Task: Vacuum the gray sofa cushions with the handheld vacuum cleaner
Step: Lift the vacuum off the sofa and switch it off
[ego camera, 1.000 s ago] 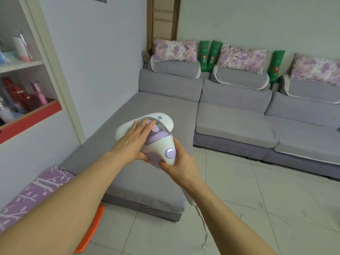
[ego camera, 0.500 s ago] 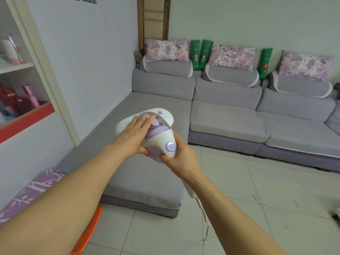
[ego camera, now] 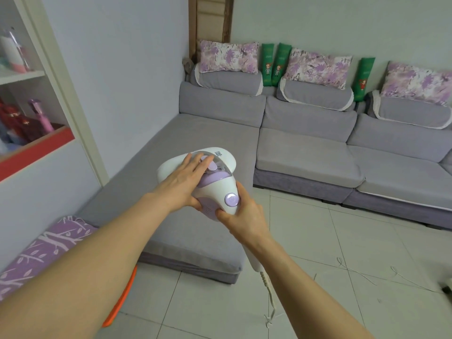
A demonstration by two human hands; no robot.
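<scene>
Pale tiled floor [ego camera: 305, 277] fronts an L-shaped gray fabric sofa [ego camera: 303, 157] set against white walls; floral lilac pillows [ego camera: 228, 57] rest along its back, and a white shelf unit with a red ledge [ego camera: 36, 148] stands at the left.

The white-and-lilac handheld vacuum cleaner with a clear dust cup [ego camera: 210, 182] is held in the air above the near end of the chaise cushion [ego camera: 186, 138], not touching the fabric. The left hand [ego camera: 181, 184] lies over the top of the body, fingers nearly straight across the clear dust cup and thumb tucked under the housing. The right hand [ego camera: 244, 216] wraps the rear handle section, thumb beside the round lilac button [ego camera: 231, 199]. A white ribbed cord [ego camera: 267, 289] drops from the handle end to the floor.

Handling assessment: the housing appears to be rigid, smooth plastic, so it is likely slick under a flat palm and moderately heavy toward the head. Take hold at the handle with a full wrap, as the right hand does; use the upper body only for steadying. The clear dust cup probably detaches, so avoid carrying load on it. Keep the trailing cord clear of the feet. The cushions look soft and should yield under the head.
</scene>
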